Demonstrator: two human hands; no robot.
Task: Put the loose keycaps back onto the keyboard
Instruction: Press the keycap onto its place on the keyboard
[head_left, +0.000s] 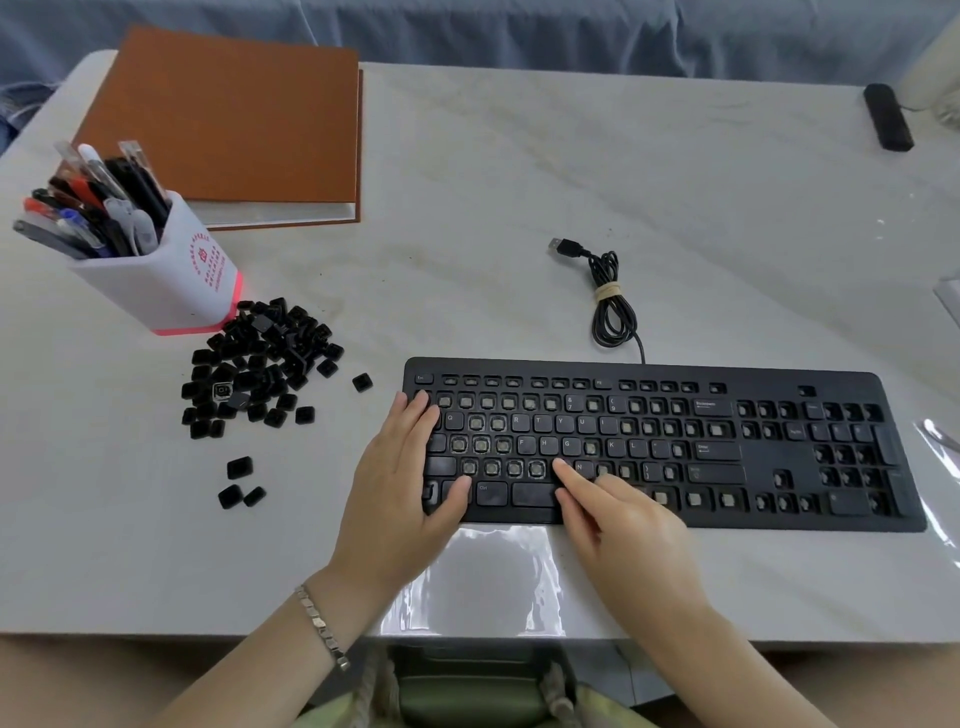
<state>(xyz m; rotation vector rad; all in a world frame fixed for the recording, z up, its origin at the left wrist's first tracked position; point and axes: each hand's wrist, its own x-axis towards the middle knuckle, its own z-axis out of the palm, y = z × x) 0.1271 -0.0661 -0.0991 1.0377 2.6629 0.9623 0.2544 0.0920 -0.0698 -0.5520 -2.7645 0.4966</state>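
A black keyboard (769, 462) lies on the white table, with many bare key sockets among the seated keys. A heap of loose black keycaps (260, 358) sits to its left, and three stray keycaps (240, 483) lie nearer the front. My left hand (400, 483) rests flat on the keyboard's left end, fingers straight, thumb near the Ctrl key. My right hand (618, 519) is at the bottom rows, its index finger stretched out and pressing a spot in the bottom letter row left of N. Whether a keycap is under that fingertip is hidden.
A white pen holder (171, 280) full of pens stands behind the heap. An orange folder (234, 119) lies at the back left. The keyboard's bundled USB cable (610, 301) lies behind it. A black device (887, 117) sits at the far right. Clear plastic film (478, 577) lies at the table's front edge.
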